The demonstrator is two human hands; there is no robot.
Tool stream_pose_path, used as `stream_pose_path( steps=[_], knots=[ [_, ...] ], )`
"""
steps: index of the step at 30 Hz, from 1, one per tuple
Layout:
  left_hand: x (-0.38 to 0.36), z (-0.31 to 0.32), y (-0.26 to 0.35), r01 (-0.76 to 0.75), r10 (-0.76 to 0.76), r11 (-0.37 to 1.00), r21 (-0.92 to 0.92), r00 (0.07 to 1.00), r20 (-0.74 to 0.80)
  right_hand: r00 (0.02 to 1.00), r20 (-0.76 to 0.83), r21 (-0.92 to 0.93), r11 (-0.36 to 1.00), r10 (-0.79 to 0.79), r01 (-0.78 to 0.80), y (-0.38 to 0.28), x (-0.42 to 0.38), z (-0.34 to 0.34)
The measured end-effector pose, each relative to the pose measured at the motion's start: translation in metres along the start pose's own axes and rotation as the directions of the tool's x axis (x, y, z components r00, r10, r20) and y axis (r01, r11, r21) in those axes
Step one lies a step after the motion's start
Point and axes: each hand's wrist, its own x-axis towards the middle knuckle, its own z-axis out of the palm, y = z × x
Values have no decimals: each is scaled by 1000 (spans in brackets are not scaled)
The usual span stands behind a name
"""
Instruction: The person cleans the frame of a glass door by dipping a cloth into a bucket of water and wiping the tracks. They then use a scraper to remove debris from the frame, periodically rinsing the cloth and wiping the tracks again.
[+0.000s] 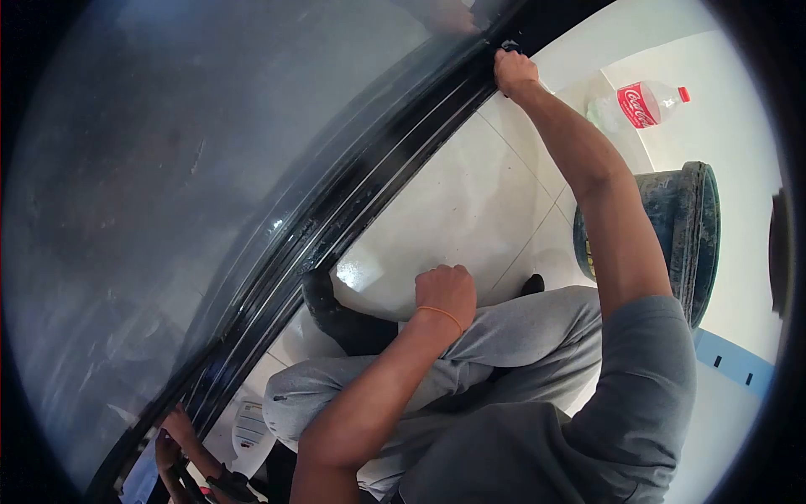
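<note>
My right hand [516, 71] reaches far out and is closed at the black ridged frame [395, 155] along the edge of a large dark reflective panel [159, 168]. A small dark thing [509, 47] shows at its fingers, mostly hidden by them; I cannot make out its kind. My left hand [446, 294], below an orange wristband [441, 317], is curled into a fist over my bent knee [529, 323]. Nothing shows in that fist. The panel's surface looks smeared and mirrors part of a hand near the top.
Another person's hands [174, 428] are by the frame at lower left, near a white container [249, 427]. A dark, stained bucket [701, 235] stands right of my right arm. Beyond it a Coca-Cola bottle [642, 105] is on the pale tiled floor [453, 197]. A black shoe [344, 315] touches the frame.
</note>
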Motion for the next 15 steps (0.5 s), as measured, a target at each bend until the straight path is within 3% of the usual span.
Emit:
stream_pose_path(
  steps=[1,4,6,7,8,9,11,15],
  knots=[
    [0,0,-1,2,-1,1000,5,1000,-6,1000,-8,40,999,31,-30,-2,-1,4],
    [0,2,1,-4,4,1000,12,1000,-11,963,203,221,950,175,-219,-5,-1,-5],
    [-2,1,3,-16,16,1000,10,1000,-8,996,61,242,967,71,-84,-28,-18,0],
    [-2,0,4,-17,16,999,30,1000,9,980,106,398,896,170,-199,-42,-24,15],
    [-2,-2,5,-17,15,998,52,1000,25,942,235,478,815,240,-327,-65,-49,-11],
    [-2,-3,5,-14,11,997,75,999,43,935,267,495,799,233,-341,-80,-61,-12],
    [-2,-3,3,-3,0,997,83,999,35,960,265,501,837,94,-220,-98,-90,-26],
    [-2,-5,1,-7,7,1000,27,1000,9,904,426,750,568,-22,-340,-59,-71,-39]
  ],
)
